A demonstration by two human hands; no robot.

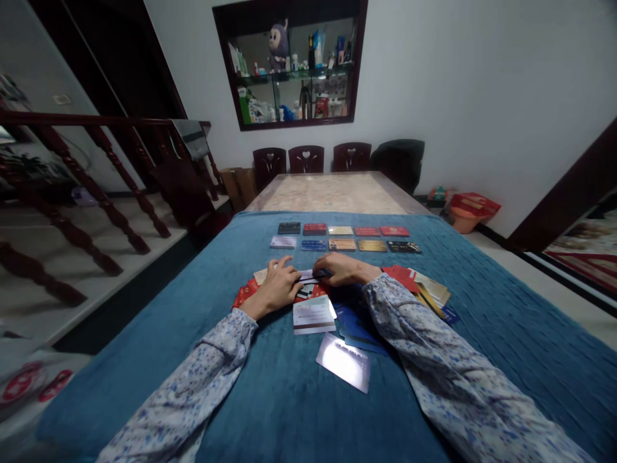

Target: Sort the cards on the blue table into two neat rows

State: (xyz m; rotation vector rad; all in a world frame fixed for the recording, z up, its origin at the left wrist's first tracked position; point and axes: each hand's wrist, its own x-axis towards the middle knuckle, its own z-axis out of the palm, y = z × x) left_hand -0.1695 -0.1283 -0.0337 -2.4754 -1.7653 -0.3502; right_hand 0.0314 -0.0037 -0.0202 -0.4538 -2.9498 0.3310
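The blue cloth (159, 360) runs out to the left of the cards and further to the right, past the red and gold cards (431, 289); its far edge crosses the stone-patterned tabletop (332, 190), with chairs (306, 159) behind. Two rows of cards (342, 244) lie beyond the hands. The pale card (307, 276) is between the left hand (277, 287), its fingers spread, and the curled right hand (341, 269); I cannot tell whether that one grips. The card's visible part runs roughly side to side
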